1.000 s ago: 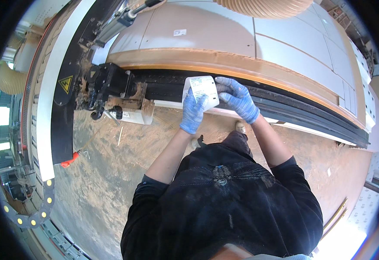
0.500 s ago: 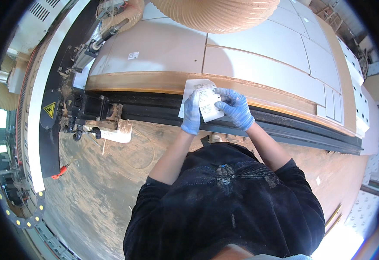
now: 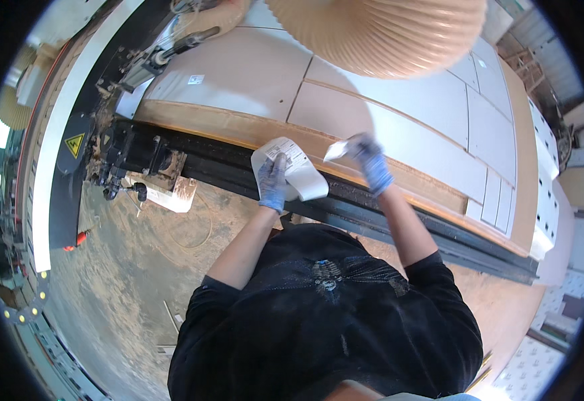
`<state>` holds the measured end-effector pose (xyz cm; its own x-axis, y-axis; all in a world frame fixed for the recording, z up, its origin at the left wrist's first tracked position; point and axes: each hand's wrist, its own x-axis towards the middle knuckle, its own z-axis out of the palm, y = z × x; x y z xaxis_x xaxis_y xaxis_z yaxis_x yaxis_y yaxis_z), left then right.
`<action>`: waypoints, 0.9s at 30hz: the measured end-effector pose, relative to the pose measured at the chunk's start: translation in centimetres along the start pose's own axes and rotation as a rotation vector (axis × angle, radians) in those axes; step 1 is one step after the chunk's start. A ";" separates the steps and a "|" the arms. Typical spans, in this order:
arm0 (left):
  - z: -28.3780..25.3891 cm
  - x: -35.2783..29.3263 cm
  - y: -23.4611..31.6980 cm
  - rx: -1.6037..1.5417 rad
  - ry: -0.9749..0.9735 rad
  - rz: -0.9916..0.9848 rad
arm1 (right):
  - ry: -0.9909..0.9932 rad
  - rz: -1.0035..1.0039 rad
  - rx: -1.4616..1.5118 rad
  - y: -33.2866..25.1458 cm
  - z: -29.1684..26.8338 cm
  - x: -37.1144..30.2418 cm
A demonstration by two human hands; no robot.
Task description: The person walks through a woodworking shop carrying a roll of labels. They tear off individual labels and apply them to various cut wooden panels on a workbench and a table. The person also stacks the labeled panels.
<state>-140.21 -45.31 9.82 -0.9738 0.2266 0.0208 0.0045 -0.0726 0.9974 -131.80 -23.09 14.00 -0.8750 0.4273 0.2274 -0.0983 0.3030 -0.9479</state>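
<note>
My left hand (image 3: 273, 186), in a blue glove, grips a curling strip of white printed labels (image 3: 303, 175). Its thumb lies over the strip, and the free end loops toward my right. In my gloved right hand (image 3: 371, 164) a small white label (image 3: 336, 151) is pinched, apart from the strip and above the near edge of the machine bed. Motion blurs the right fingers. Beyond both hands lies a pale board cut into panels (image 3: 399, 127), with one small label (image 3: 196, 79) stuck on its left part.
A large ribbed beige hose (image 3: 385, 33) hangs over the board. To the left stand the machine's dark gantry (image 3: 71, 180) and a metal cylinder (image 3: 150, 67). Black rails (image 3: 218, 160) run along the near side of the bed. Sawdust covers the floor (image 3: 118, 267).
My hands have moved apart: the right has gone outward to the right with a single label, while the left keeps the strip. The view has turned slightly, and the hose appears larger.
</note>
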 end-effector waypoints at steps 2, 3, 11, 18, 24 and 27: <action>-1.8 0.5 0.5 0.093 -0.001 0.120 | 0.166 0.077 0.193 3.4 -3.7 5.5; -2.9 0.5 1.1 0.009 -0.014 -0.009 | 0.259 0.122 0.026 5.3 -6.1 8.6; -10.5 -1.5 6.5 0.060 -0.019 0.007 | -0.052 0.572 -1.559 12.5 -14.8 17.4; -15.5 -1.4 7.8 -0.119 -0.028 0.026 | 0.054 0.086 -1.542 10.7 -3.7 13.7; -18.5 -1.4 7.7 0.024 -0.111 0.048 | -0.420 0.048 0.216 -3.7 12.7 3.3; -19.4 -1.8 7.4 0.013 -0.171 0.067 | -0.543 0.085 0.395 -9.2 19.9 -1.5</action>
<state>-142.82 -65.15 15.84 -0.9182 0.3839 0.0976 0.0718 -0.0810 0.9941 -139.01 -43.41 17.91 -0.9913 -0.0842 0.1015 -0.0938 -0.0915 -0.9914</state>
